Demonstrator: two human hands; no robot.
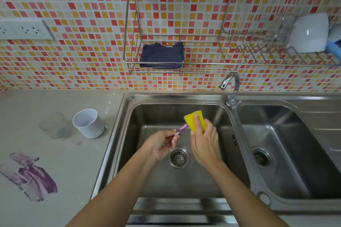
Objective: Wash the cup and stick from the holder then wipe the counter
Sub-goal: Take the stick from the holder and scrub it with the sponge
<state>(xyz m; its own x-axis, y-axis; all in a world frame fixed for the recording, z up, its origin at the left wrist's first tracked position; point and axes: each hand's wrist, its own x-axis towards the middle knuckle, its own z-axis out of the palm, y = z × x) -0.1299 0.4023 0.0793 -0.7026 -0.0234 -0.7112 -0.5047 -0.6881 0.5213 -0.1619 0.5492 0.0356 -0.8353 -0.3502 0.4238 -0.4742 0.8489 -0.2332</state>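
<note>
Over the left sink basin (153,112), left hand (162,143) pinches the purple stick (181,129), right hand (204,142) grips a yellow sponge (195,120) against its far end. On the surface (73,162) left: white holder (88,123), beside it probably a clear cup (55,125).

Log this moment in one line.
left hand: pinches purple stick over left basin | right hand: grips yellow sponge against stick end | clear cup, white container: on counter | purple stain: unwiped

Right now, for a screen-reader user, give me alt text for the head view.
Over the sink, the left hand holds a purple-stained stick while the right hand holds a yellow sponge against its end. A white container and purple smears sit on the counter.
</note>
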